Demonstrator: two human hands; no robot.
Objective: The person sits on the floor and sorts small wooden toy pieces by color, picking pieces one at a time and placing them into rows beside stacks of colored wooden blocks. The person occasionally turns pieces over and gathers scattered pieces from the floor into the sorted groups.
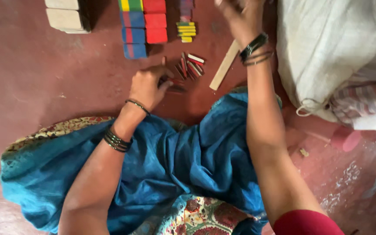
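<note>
On the red floor (44,78), beside the stacked coloured blocks (143,27): left hand (148,85) pinching shut on thin painted sticks (188,67); right hand (238,19) blurred, grip unclear. Worth keeping ends squared, taking few at once, sparing the wooden slat (225,65).

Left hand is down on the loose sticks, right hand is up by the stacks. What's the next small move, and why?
Probably close the left hand on a few of the small painted sticks and lift them. Its fingertips already rest at the near edge of that loose pile on the red floor, while the right hand is raised and blurred near the coloured block stacks; whether it holds anything I cannot tell.
</note>
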